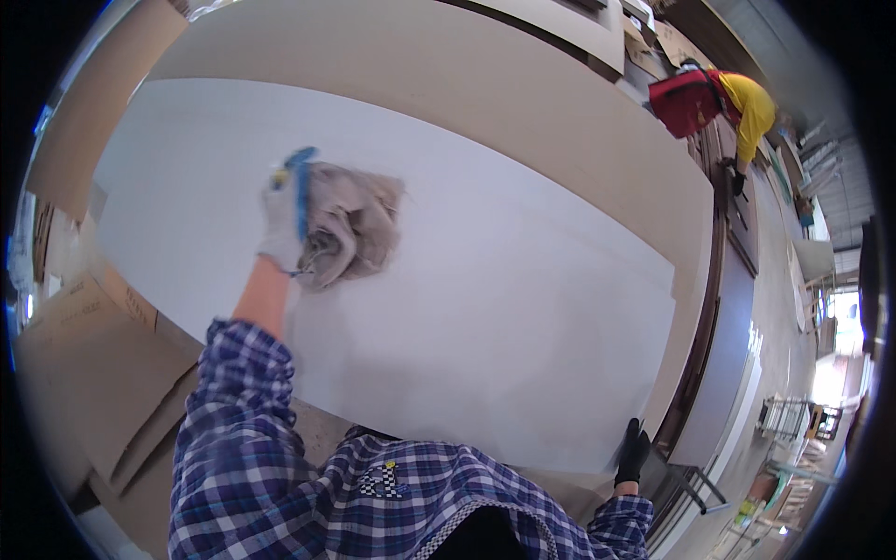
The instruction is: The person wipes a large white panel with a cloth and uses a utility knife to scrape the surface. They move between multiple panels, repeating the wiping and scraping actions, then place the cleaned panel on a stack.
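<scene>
My left hand point(281, 217), in a white glove with blue along its fingers and palm side, is shut on the left edge of a crumpled grey-beige rag point(360, 224). The rag lies on a large, smooth white panel point(490, 301). Motion blurs this hand, and its fingertips are hard to make out. My right hand point(633, 451), in a black glove, is at the panel's near right corner. Its fingers point away from me along the edge; their grip is unclear. Beneath the white panel, a larger beige board point(560, 133) shows along the far and right sides.
Cardboard sheets point(105, 364) are stacked at the left, beside my sleeve. A co-worker point(707, 101) in a red vest and yellow sleeves bends over dark panels at the upper right. A brown panel point(731, 315) and a metal frame leg point(700, 490) stand past the right edge.
</scene>
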Available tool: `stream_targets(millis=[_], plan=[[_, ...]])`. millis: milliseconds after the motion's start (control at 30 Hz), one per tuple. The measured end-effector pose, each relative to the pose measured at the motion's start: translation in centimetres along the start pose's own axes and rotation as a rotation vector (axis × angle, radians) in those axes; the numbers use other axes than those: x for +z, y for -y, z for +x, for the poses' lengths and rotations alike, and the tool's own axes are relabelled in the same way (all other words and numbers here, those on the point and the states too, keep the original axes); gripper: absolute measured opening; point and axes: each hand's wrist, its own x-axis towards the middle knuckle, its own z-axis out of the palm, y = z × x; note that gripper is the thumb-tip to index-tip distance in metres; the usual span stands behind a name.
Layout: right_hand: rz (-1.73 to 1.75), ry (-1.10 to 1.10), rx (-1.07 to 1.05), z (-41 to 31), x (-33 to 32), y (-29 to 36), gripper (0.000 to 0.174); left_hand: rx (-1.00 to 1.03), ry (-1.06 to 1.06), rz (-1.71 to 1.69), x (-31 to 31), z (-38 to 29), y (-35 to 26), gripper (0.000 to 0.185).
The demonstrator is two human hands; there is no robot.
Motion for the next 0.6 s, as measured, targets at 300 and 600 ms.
stream_targets(millis=[300,600], plan=[[0.217,-0.050,-0.039,-0.2,1.8,-1.0,0.045,0.407,-0.056,1.601,2.8,0.6,3.3,0.047],[0.397,-0.067,-0.039,-1.0,2.1,0.4,0.038,0.826,0.607,0.703,33.6,-19.3,-0.9,0.047]])
